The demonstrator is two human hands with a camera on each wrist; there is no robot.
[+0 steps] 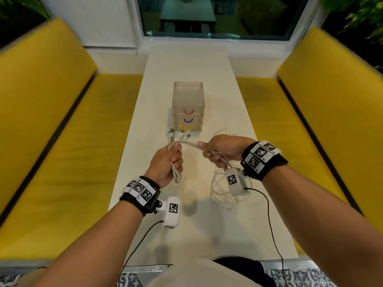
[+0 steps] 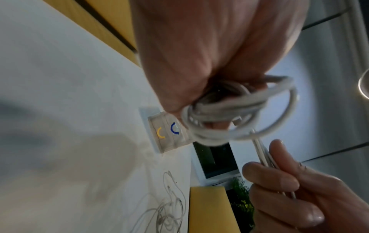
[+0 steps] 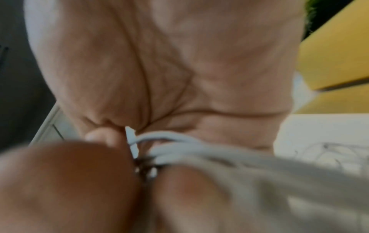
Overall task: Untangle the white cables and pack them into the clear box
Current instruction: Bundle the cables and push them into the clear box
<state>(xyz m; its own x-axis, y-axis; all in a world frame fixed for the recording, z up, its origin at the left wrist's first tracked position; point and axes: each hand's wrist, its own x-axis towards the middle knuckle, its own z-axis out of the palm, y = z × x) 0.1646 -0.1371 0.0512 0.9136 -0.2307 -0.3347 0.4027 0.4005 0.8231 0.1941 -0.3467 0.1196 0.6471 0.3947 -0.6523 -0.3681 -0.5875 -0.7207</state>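
Observation:
A bundle of white cables (image 1: pixel 189 145) stretches between my two hands above the white table (image 1: pixel 228 100). My left hand (image 1: pixel 169 162) grips one end in a fist, and plug ends (image 1: pixel 180 134) stick out beyond it toward the clear box (image 1: pixel 188 96). The left wrist view shows the cables (image 2: pixel 235 110) looped in coils at that fist. My right hand (image 1: pixel 219 150) grips the other side of the bundle, whose strands (image 3: pixel 179 148) run through its curled fingers. More loose white cable (image 1: pixel 219 189) lies on the table beneath the right wrist. The frosted box has red, blue and yellow handle marks on its front.
Yellow benches (image 1: pixel 51 131) run along both sides of the narrow table. A window (image 1: pixel 217 15) stands at the far end. One thin cable end (image 1: pixel 220 130) lies on the table right of the box. Black leads (image 1: pixel 269 214) hang from the wrist cameras.

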